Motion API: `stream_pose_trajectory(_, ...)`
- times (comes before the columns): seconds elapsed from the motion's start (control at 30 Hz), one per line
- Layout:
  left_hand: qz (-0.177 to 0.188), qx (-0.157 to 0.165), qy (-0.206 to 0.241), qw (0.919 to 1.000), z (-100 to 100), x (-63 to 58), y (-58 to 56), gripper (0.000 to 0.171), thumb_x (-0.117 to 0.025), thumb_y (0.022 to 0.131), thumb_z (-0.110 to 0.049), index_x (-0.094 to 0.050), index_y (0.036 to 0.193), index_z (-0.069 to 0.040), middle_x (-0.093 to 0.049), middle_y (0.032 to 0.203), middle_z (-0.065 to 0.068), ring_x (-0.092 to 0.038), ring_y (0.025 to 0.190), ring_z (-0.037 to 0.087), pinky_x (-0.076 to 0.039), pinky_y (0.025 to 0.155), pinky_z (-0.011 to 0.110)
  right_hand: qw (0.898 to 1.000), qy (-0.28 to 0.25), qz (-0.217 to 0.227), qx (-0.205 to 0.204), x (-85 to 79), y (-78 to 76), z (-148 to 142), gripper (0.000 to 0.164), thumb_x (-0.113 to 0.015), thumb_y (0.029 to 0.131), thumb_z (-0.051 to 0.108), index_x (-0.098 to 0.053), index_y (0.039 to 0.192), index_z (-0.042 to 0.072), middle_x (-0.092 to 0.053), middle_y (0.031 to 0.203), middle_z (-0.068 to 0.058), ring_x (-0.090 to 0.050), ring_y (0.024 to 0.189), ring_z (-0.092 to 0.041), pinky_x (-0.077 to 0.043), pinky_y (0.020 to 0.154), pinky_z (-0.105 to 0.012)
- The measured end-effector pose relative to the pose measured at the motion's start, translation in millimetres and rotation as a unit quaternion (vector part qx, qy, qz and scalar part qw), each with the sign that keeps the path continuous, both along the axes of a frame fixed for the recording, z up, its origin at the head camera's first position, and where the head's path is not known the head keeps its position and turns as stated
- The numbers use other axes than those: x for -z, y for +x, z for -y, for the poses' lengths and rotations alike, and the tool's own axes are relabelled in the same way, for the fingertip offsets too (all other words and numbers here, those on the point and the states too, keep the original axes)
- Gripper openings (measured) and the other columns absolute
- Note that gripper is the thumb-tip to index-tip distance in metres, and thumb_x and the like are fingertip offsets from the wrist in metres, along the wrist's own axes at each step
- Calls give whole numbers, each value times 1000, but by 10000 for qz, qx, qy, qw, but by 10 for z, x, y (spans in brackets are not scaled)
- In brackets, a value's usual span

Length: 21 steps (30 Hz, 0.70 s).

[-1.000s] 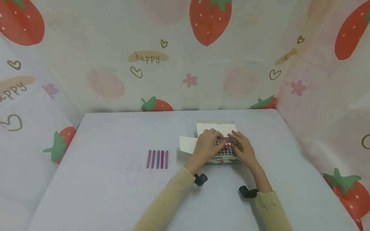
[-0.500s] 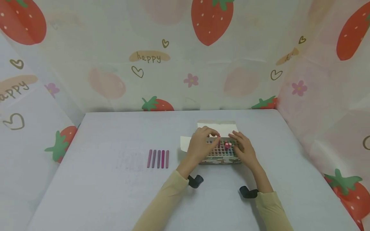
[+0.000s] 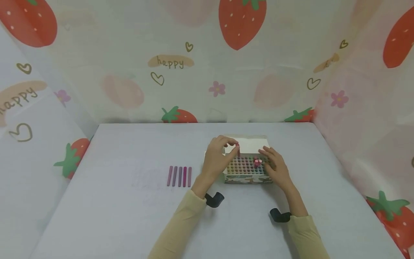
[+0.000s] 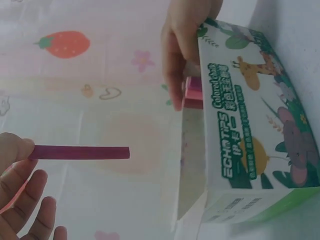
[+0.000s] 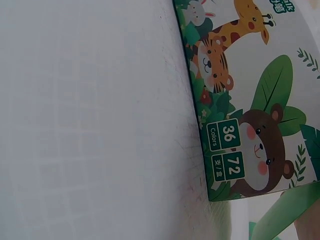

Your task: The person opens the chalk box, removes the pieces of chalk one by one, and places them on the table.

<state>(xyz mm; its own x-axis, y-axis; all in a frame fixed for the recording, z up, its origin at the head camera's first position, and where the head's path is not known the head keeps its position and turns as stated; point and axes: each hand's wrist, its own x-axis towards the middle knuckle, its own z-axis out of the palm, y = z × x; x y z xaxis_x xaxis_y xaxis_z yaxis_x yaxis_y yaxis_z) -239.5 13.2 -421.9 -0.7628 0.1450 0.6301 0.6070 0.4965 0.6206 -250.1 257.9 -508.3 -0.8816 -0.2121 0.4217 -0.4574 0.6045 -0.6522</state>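
Observation:
Between thumb and index finger my left hand (image 3: 213,156) pinches a magenta chalk stick (image 4: 82,152), held above the left part of the chalk box (image 3: 249,178). In the left wrist view the stick is whole and clear of the box. My right hand (image 3: 277,167) rests at the box's right end, fingers spread and fairly straight. Next to its fingertips, pink chalk sticks (image 3: 257,163) poke up above the others. The box is packed with rows of coloured chalk. In the right wrist view only its printed side (image 5: 250,100) shows, with the hand mostly out of frame.
Several pink and purple chalk sticks (image 3: 179,176) lie side by side on the white table (image 3: 129,216), left of the box. The box's lid flap (image 3: 250,144) stands open at the back. A strawberry-print curtain (image 3: 181,86) surrounds the table.
My left hand has drawn away from the upright pink sticks, moving left and upward with the chalk stick. My right hand has stayed at the box's right end.

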Motion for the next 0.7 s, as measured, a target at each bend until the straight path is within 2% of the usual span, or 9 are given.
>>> stream_pose_trajectory(0.23,40,24,448,9990,117,-47,-18,14,-61,81,-25,-63,92,-17,-59,88,-4,-49,84,14,-39,75,24,10000,26,-2,66,-30,4,4,45,-50,75,-4,-53,118,10,-41,131,-13,-25,126,-38,-18,93,-62)
stream_pose_trajectory(0.47,-43,18,757,9971,274,-95,-10,15,-61,81,-24,-63,93,-15,-60,89,-4,-50,86,13,-41,76,30,10000,-2,-16,-1,-31,6,18,45,-49,75,-3,-53,118,9,-41,131,-15,-25,125,-40,-18,93,-62)
stream_pose_trajectory(0.7,-52,-50,963,9953,457,-127,29,16,-62,81,-26,-63,92,-16,-61,89,-1,-49,84,10,-39,75,26,9999,56,94,29,-23,32,24,45,-49,78,-4,-52,120,10,-39,133,-13,-22,127,-37,-19,95,-59)
